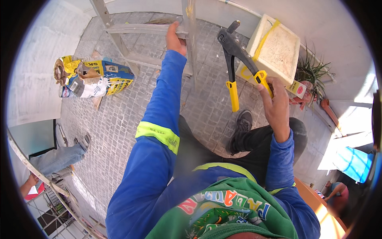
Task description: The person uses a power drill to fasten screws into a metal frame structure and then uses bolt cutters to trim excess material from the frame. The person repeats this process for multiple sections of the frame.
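Observation:
A metal ladder (143, 29) stands at the top of the view, and my left hand (175, 41) is closed around the end of one of its steps, beside the right rail. My right hand (275, 104) grips one yellow handle of a hand riveter (239, 51). The riveter's black head points up and away from me. Its handles are spread apart, and the other yellow grip hangs free to the left of my hand. Beneath and behind the tool sits a whitish foam box (278, 49) with yellow tape.
A crumpled blue and yellow paper sack (105, 77) lies on the cobbled floor (115, 119) at left. A potted plant (312, 69) and a small yellow box (296, 89) are beside the foam box. Other people's legs (59, 157) show at lower left, and another person (337, 193) at lower right.

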`<state>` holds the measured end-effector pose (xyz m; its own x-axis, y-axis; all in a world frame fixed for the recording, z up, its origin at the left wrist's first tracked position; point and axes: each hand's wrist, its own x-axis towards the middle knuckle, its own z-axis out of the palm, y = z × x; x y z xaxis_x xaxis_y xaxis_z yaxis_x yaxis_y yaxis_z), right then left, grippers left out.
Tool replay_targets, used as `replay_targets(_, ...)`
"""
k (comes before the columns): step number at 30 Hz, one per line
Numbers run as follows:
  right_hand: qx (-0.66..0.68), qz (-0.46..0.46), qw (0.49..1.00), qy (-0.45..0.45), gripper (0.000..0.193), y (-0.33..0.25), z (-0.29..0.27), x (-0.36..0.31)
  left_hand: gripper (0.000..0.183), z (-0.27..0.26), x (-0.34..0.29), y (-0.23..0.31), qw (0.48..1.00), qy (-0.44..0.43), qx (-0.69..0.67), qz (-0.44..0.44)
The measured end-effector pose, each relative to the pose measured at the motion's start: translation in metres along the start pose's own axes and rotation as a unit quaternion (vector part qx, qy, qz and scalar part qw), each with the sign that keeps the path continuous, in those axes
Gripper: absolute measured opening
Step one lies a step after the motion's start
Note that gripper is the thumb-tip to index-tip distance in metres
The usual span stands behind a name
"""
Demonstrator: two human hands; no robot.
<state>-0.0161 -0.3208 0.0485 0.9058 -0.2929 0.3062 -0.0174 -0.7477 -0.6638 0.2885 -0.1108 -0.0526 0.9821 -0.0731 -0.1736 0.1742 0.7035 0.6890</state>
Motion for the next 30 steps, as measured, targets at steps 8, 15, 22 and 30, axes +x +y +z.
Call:
replay_targets(8,-0.020,-0.002,1.000,-0.002,0.025,0.003,0.001,-0.004,0.038,0.004,-0.005,0.002,0.999,0.023,0.004,-0.023)
replay_targets(15,-0.019,-0.021,1.000,-0.005,0.026,0.003,0.006,-0.002,0.034,0.011,0.003,-0.003,0.997,0.083,-0.011,-0.006)
replay_targets(22,-0.010,-0.007,1.000,-0.017,0.027,0.000,0.005,-0.006,0.042,-0.003,-0.002,0.003,0.999,-0.022,0.048,-0.007)
replay_targets(30,-0.011,0.015,1.000,-0.003,0.030,0.003,0.001,-0.007,0.039,-0.006,-0.075,-0.026,0.901,0.154,0.311,0.262)
